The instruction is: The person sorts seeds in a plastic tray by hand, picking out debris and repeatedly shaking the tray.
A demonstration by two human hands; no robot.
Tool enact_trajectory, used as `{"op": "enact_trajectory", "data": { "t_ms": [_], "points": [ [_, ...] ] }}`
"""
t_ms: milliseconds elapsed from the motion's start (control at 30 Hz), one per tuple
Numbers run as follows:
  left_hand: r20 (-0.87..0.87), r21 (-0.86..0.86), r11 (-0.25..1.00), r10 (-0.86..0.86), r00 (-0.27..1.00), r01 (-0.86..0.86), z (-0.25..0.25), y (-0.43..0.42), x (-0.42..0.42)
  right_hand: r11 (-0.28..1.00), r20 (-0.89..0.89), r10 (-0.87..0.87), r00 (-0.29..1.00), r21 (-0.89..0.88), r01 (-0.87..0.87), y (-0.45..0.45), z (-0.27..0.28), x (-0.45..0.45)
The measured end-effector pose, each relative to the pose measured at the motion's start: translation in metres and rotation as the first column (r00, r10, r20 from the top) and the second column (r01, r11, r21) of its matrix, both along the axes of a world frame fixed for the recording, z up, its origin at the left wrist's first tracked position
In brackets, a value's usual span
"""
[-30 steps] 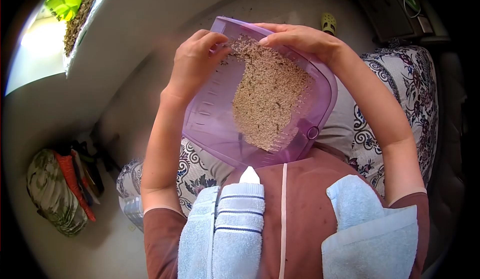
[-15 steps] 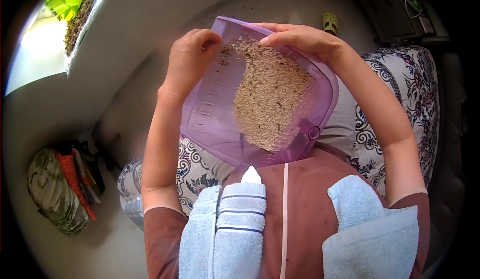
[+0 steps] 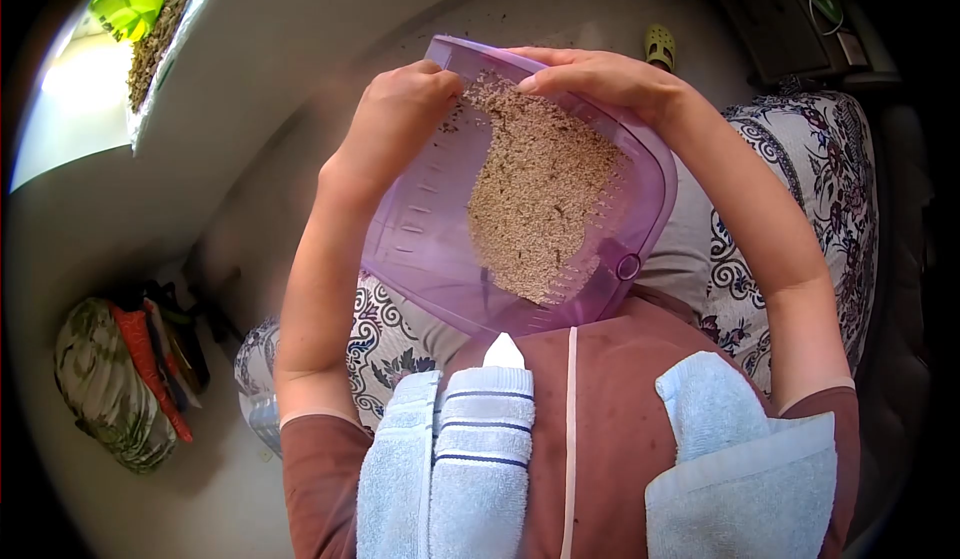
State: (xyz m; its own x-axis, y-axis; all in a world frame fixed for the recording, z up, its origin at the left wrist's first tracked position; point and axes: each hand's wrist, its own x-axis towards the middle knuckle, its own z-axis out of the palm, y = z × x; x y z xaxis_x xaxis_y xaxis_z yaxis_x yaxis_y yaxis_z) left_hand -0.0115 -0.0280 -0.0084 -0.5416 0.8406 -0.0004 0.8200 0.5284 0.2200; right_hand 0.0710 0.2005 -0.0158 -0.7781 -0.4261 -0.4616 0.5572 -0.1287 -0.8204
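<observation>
A see-through purple plastic tray (image 3: 425,279), shaped like a dustpan, lies tilted over my lap. Pale small grains (image 3: 545,194) with dark specks cover its middle and right side. My right hand (image 3: 590,77) grips the far rim, thumb on the inside and fingers on the outside. At the tray's far left corner, my left hand (image 3: 415,104) is closed with fingertips pressed together, near a scatter of dark bits (image 3: 452,119). Whatever is in those fingertips is hidden. A round hole (image 3: 627,266) sits at the tray's near right corner.
Patterned cloth (image 3: 790,179) spreads beneath my legs. Light blue towels (image 3: 740,459) hang on my chest. To the left lie a camouflage bundle (image 3: 110,389) and a red item (image 3: 150,369). A yellow-green clog (image 3: 660,47) is on the floor ahead, beside a dark cabinet (image 3: 765,19).
My left hand has moved right, further over the tray's corner, and its fingers have turned inward. My right hand and the tray have hardly moved.
</observation>
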Motion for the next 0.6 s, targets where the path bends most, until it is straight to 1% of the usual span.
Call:
{"op": "enact_trajectory", "data": {
  "t_ms": [67, 167, 267, 367, 400, 433, 500, 533, 600],
  "points": [
    [-0.077, -0.14, 0.99, -0.046, 0.996, 0.034, -0.002, 0.003, -0.001, 1.0, 0.012, 0.002, 1.0, -0.012, -0.002, 0.0, -0.007, -0.001],
    [-0.081, -0.238, 0.969, -0.091, 0.993, 0.069, 0.002, 0.008, -0.002, 1.0, 0.014, 0.003, 1.0, -0.015, -0.002, 0.0, -0.005, 0.0],
    [-0.02, -0.132, 0.988, -0.078, 0.997, 0.075, -0.002, 0.006, -0.008, 1.0, 0.016, 0.003, 1.0, 0.002, -0.003, 0.0, -0.003, 0.001],
    [0.192, 0.035, 0.999, -0.011, 0.981, 0.004, 0.01, 0.0, -0.013, 1.0, 0.019, 0.003, 1.0, -0.008, -0.003, 0.0, -0.006, 0.001],
    [0.235, 0.047, 0.994, 0.081, 0.969, -0.094, 0.009, -0.003, -0.016, 1.0, 0.02, 0.002, 1.0, -0.016, -0.002, 0.001, -0.007, 0.0],
    [0.295, 0.069, 0.984, 0.137, 0.946, -0.165, 0.01, -0.008, -0.022, 1.0, 0.018, 0.0, 1.0, -0.023, 0.0, 0.001, -0.007, 0.0],
    [0.298, 0.109, 0.956, 0.23, 0.926, -0.273, 0.008, -0.019, -0.035, 0.999, 0.012, -0.003, 1.0, -0.037, 0.003, 0.001, -0.006, 0.001],
    [0.301, 0.165, 0.931, 0.267, 0.915, -0.326, 0.002, -0.028, -0.045, 0.999, 0.012, 0.001, 1.0, -0.035, 0.0, 0.001, -0.008, 0.0],
    [0.076, 0.181, 0.927, 0.319, 0.945, -0.327, -0.006, -0.041, -0.059, 1.0, 0.012, 0.007, 1.0, -0.031, -0.007, 0.003, -0.014, -0.001]
  ]
}}
